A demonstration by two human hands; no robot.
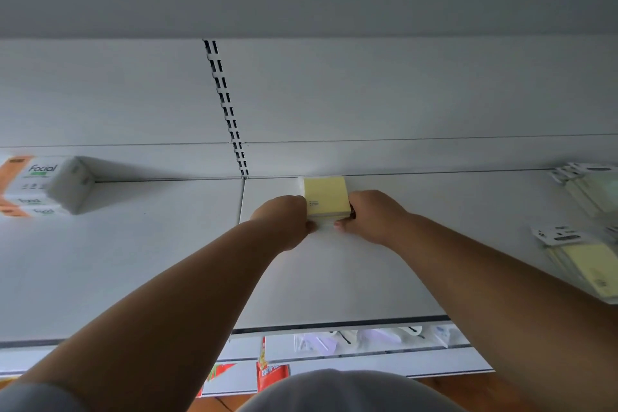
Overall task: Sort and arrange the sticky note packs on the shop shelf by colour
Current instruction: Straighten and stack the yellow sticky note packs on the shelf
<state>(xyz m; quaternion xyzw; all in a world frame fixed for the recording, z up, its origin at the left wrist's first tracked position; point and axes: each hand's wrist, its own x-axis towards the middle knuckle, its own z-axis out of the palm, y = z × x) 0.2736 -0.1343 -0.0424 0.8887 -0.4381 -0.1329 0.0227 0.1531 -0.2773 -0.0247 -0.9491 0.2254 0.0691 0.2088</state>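
1. Nearest the camera, below the front lip of the white shelf [334,278], red packets [271,375] and clear-wrapped goods [368,338] are seen on a lower level.
2. Across the bare middle of the shelf, two forearms are stretched toward the back wall.
3. At the rear of the shelf, a stack of pale yellow sticky note packs [326,197] is held between both hands; its square top face carries a few small printed marks near the left edge, and the layered sides are seen at the front.
4. The stack's left side is gripped by the left hand [284,219] with fingers curled round it, and the right side by the right hand [371,216] in the same way.
5. The stack is placed just beside the back panel, close to the slotted upright [227,110] and the seam between shelf boards.
6. Wide bare surface is left on both sides of the hands.
7. Well apart on the right, more sticky note packs [592,264] are spread near the edge; far left, facial tissue packs [43,184] are stacked.
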